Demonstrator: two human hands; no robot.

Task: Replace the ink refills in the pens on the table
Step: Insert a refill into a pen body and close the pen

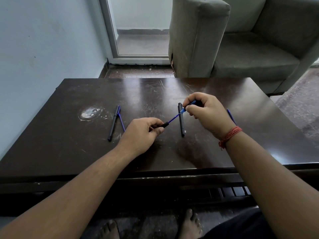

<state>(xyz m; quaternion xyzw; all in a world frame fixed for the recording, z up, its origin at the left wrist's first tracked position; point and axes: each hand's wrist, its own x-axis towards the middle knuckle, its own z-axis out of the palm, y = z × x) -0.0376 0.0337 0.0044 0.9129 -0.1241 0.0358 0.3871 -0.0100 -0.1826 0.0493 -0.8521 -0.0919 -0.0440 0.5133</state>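
My left hand grips a black pen barrel just above the dark table. A thin blue refill runs from the barrel's end up to my right hand, which pinches the pen's blue tip section. Beneath them a second black pen lies on the table, pointing toward me. At the left lies a third black pen with a loose blue refill beside it. Another blue refill shows partly behind my right wrist.
A pale scuffed patch marks the table at the left. A grey sofa stands beyond the far edge, next to a glass door. My bare feet are on the floor under the near edge.
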